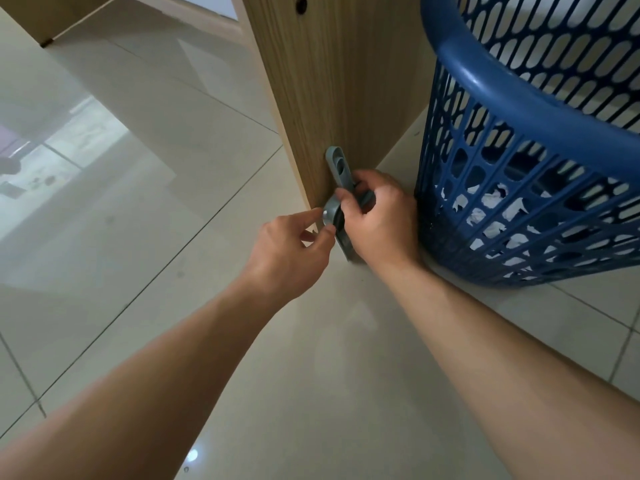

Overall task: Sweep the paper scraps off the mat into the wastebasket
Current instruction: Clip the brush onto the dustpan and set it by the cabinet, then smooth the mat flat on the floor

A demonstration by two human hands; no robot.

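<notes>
A blue slotted plastic wastebasket (526,109) stands on the floor at the right, with white crumpled paper scraps (495,199) visible through its lower holes. Two grey plastic handles, apparently of a brush and dustpan (337,166), stand against the foot of a wooden panel. My right hand (381,216) is wrapped around them. My left hand (294,247) pinches the rounded end of the lower grey handle (329,207) between thumb and forefinger. The mat is not in view.
The light wooden panel (332,81), a side of a desk or cabinet, rises just left of the wastebasket. Glossy pale floor tiles (138,202) spread to the left and toward me. Another piece of wooden furniture (52,22) stands at the far upper left.
</notes>
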